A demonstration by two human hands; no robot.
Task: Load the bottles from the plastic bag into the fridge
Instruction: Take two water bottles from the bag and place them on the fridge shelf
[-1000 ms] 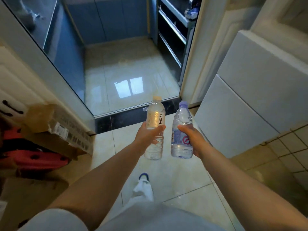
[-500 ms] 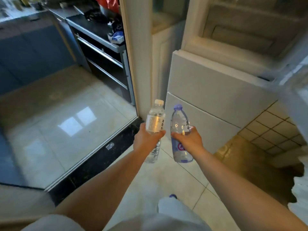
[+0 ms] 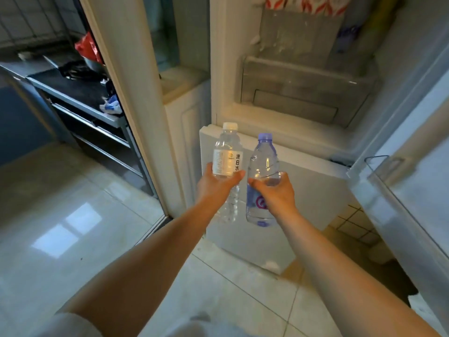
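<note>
Pale glossy floor tiles (image 3: 73,239) w/ a bright window reflection at left. Cream door frame (image 3: 126,93) runs upright, left of centre. Behind it, kitchen: dark counter (image 3: 73,90) w/ steel rails below, red bag (image 3: 88,48) on top, blue cabinets (image 3: 14,122) far left. White panelled cupboard (image 3: 184,132) stands just right of the frame. Lighting dim, cool.

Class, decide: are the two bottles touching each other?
Apart. The head view shows fridge front between the white-capped bottle and the purple-capped bottle along their upper halves.
</note>
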